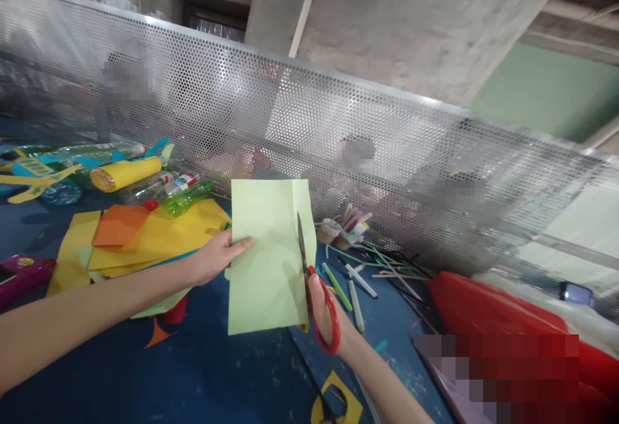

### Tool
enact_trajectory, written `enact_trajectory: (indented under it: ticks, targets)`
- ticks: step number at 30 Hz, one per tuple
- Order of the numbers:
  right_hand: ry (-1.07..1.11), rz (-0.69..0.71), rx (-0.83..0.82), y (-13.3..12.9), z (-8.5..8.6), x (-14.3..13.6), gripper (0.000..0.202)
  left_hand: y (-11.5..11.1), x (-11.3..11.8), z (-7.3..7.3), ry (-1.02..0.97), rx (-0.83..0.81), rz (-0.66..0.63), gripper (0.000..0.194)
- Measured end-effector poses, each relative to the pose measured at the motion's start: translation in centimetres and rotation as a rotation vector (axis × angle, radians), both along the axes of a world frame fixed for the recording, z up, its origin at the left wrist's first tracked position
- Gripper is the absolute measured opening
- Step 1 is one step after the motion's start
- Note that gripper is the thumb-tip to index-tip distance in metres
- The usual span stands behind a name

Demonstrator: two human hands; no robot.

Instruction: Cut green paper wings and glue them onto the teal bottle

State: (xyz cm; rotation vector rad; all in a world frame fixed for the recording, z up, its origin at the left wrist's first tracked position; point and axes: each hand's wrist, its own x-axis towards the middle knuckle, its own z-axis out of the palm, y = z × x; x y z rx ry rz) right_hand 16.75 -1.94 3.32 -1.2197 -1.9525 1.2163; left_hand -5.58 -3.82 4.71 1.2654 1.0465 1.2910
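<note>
A sheet of pale green paper (264, 260) is held upright above the blue table. My left hand (221, 258) pinches its left edge, thumb on the near face and the fingers behind. My right hand (323, 305) grips red-handled scissors (333, 324), fingers through the loops. The blades point up and away, with one blade visible over the paper near its right side. A cut line runs up the sheet there, and the strip on the right stands slightly apart. The other blade is hidden behind the paper.
Yellow paper sheets (164, 243), an orange piece (118, 225) and plastic bottles (186, 185) lie left. Markers (337, 285) and thin strips are on the right, beside a red plastic bag (493, 301). A perforated metal screen (309, 115) stands behind the blue table (207, 372).
</note>
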Motion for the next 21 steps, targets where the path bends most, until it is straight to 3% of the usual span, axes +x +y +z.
enact_trajectory:
  ticks: [5, 21]
  targets:
    - [0.004, -0.078, -0.009, -0.45, 0.24, -0.37, 0.069, 0.06, 0.0, -0.09, -0.013, 0.01, 0.002, 0.039]
    - [-0.017, -0.138, -0.004, 0.03, -0.58, -0.08, 0.06, -0.06, 0.15, 0.09, -0.026, -0.019, 0.007, 0.04]
